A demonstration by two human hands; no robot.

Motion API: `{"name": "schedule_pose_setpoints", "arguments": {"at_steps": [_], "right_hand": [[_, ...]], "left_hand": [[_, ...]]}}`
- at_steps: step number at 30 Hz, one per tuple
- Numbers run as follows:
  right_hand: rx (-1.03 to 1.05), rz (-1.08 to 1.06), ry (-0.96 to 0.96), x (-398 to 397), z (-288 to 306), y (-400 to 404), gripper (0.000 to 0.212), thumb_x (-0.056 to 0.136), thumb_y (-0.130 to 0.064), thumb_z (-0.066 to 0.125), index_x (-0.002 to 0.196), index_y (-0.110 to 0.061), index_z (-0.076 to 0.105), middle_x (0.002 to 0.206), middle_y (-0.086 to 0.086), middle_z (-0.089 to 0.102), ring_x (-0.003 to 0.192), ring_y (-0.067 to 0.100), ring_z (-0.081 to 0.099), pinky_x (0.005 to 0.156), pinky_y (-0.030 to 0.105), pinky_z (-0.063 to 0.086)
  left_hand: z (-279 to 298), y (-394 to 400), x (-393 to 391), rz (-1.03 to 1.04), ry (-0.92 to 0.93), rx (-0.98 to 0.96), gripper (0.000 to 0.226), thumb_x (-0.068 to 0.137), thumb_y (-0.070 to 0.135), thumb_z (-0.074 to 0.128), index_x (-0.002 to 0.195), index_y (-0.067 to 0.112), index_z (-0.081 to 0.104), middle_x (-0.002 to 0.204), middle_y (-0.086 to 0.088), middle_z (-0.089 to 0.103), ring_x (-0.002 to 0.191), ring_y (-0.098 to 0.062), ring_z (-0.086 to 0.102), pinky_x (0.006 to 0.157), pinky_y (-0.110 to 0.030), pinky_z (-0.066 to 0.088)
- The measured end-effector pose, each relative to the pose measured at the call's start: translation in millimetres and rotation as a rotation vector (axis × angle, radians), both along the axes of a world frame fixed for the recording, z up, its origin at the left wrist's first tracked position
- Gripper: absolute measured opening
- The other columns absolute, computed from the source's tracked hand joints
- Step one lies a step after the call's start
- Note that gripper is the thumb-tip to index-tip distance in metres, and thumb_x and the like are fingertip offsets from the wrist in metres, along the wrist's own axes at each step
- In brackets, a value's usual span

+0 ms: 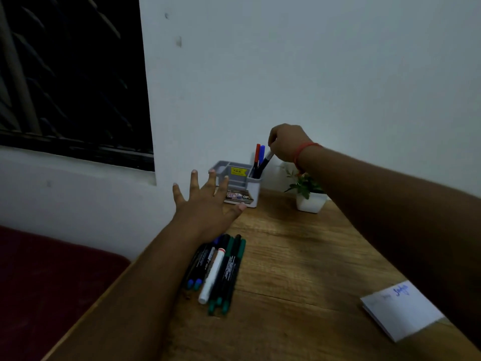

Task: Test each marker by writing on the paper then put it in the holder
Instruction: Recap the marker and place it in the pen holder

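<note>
**Item: dark marker, at the holder's tall cup**

Right hand point(287, 143) pinches the dark marker point(263, 164) by its upper end; shaft slants down-left, lower end inside the rear cup of the grey holder point(253, 190), beside the red marker point(257, 153) and blue marker point(261, 153). Left hand point(205, 204), fingers spread, grasping nothing, hovers just before the holder. Untested markers point(218, 269) lie under the left wrist (nearer that hand), long axes toward the holder. Paper point(402, 310) lies front right.

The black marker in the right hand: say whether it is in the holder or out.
In: the black marker has its lower end inside the holder, leaning.
</note>
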State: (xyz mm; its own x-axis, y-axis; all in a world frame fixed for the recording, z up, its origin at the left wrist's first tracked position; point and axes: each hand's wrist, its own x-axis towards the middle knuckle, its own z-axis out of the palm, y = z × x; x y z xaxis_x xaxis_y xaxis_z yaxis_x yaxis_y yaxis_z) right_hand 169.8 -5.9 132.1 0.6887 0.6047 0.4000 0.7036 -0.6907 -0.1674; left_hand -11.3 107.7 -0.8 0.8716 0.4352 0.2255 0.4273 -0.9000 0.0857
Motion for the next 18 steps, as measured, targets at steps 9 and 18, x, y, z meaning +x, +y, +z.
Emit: {"name": "schedule_pose_setpoints", "arguments": {"at_steps": [9, 18], "right_hand": [[0.082, -0.030, 0.127, 8, -24, 38, 0.041, 0.093, 0.001, 0.056, 0.130, 0.004, 0.039, 0.123, 0.028, 0.058, 0.101, 0.038, 0.062, 0.071, 0.033, 0.043], [0.176, -0.053, 0.046, 12, -32, 41, 0.042, 0.092, 0.004, 0.052, 0.131, 0.002, 0.037, 0.123, 0.027, 0.053, 0.102, 0.038, 0.060, 0.076, 0.037, 0.046]], "left_hand": [[0, -2, 0, -0.003, 0.031, -0.025, 0.088, 0.085, 0.082, 0.006, 0.155, 0.034, -0.017, 0.164, 0.001, -0.025, 0.146, -0.031, -0.031, 0.113, -0.069, -0.010], [-3, 0, -1, -0.002, 0.065, -0.044, 0.088, 0.086, 0.082, 0.009, 0.156, 0.034, -0.016, 0.164, -0.001, -0.023, 0.147, -0.031, -0.030, 0.113, -0.069, -0.012]]}}
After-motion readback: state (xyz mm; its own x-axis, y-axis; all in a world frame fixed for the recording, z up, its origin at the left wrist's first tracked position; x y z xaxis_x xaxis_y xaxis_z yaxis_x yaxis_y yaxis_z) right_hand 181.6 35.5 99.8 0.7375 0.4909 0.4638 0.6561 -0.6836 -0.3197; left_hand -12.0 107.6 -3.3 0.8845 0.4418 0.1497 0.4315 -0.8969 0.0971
